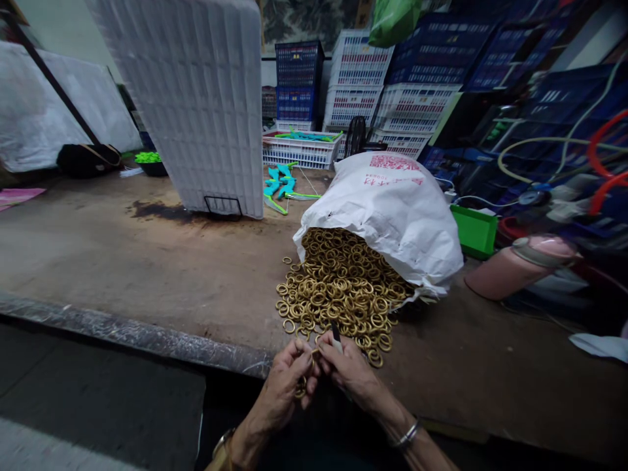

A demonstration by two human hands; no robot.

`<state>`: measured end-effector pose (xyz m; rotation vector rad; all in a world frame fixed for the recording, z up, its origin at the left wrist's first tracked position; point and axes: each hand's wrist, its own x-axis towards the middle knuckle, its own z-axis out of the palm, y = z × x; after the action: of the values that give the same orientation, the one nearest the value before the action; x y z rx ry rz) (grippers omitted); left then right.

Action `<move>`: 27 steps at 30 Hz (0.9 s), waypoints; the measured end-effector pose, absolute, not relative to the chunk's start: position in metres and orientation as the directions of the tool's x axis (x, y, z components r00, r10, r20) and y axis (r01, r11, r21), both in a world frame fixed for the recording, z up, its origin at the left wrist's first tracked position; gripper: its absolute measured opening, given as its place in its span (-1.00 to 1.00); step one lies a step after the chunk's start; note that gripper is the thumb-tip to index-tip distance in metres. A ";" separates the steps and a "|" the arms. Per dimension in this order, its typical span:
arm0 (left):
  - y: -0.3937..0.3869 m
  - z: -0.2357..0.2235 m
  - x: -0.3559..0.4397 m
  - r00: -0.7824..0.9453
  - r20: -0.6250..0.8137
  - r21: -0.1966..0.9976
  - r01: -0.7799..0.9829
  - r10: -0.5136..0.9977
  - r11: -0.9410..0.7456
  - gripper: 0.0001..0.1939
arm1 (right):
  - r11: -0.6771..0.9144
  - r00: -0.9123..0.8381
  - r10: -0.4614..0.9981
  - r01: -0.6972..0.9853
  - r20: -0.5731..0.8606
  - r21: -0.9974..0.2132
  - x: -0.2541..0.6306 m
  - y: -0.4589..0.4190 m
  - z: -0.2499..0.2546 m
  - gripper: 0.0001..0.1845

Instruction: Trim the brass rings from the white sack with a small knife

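My left hand [291, 376] is closed on several gold-coloured rings, held at the front edge of the table. One ring [301, 387] shows below its curled fingers. My right hand [349, 367] is closed round a slim tool [336, 335] with a black end and a pale part below it; its exact kind cannot be made out. Thumbs and fingertips of both hands almost meet at a ring [314, 351]. Just beyond them lies a heap of gold-coloured rings [338, 294], spilling from the mouth of a white woven sack [387, 196] lying on its side.
On the wooden table [206, 268] stands a tall, ribbed whitish plastic panel [210, 111]. Turquoise and green toy bows [282, 183] lie behind the sack. To the right are a pink bottle [520, 265] and a green tray [473, 230]. Stacked crates [360, 59] fill the background.
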<state>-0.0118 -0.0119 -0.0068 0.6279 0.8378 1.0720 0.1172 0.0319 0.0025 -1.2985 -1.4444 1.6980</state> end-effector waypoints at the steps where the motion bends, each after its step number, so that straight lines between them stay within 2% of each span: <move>1: -0.011 -0.007 -0.013 0.245 -0.287 0.794 -0.481 0.926 0.373 -0.72 | -0.252 -0.374 0.875 0.187 -0.306 -0.949 0.118 0.033 0.001 -0.75; 6: -0.009 -0.007 -0.015 0.277 -0.310 0.812 -0.420 0.910 0.404 -0.73 | -0.168 -0.344 0.899 0.301 -0.271 -0.939 0.121 0.036 -0.007 -0.82; 10: -0.016 -0.004 -0.015 0.251 -0.313 0.826 -0.404 0.916 0.393 -0.73 | -0.132 -0.392 0.882 0.326 -0.261 -0.936 0.120 0.036 -0.006 -0.85; 13: -0.033 -0.006 -0.020 0.274 -0.357 0.821 -0.364 0.893 0.440 -0.72 | -0.031 -0.391 0.896 0.414 -0.208 -0.910 0.118 0.035 -0.005 -0.82; 18: -0.065 -0.037 -0.035 0.282 -0.512 0.779 -0.244 0.811 0.577 -0.64 | 0.248 -0.397 0.917 0.640 -0.037 -0.727 0.113 0.033 -0.011 -0.81; 21: -0.073 -0.067 -0.041 0.209 -0.628 0.716 -0.225 0.750 0.661 -0.64 | 0.333 -0.428 0.904 0.709 -0.004 -0.622 0.107 0.033 -0.016 -0.69; 23: -0.072 -0.084 -0.040 0.085 -0.705 0.667 -0.259 0.704 0.698 -0.68 | 0.385 -0.444 0.895 0.739 0.030 -0.553 0.102 0.033 -0.019 -0.63; 25: -0.066 -0.094 -0.036 0.027 -0.723 0.655 -0.287 0.690 0.699 -0.71 | 0.407 -0.436 0.898 0.778 0.056 -0.478 0.098 0.034 -0.020 -0.66; 27: -0.057 -0.096 -0.030 0.055 -0.698 0.673 -0.289 0.714 0.681 -0.74 | 0.400 -0.409 0.910 0.826 0.065 -0.398 0.095 0.034 -0.021 -0.73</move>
<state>-0.0303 -0.0568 -0.0960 0.4016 1.3071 0.7930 0.0950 0.0342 -0.0211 -1.5219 -2.3880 0.4448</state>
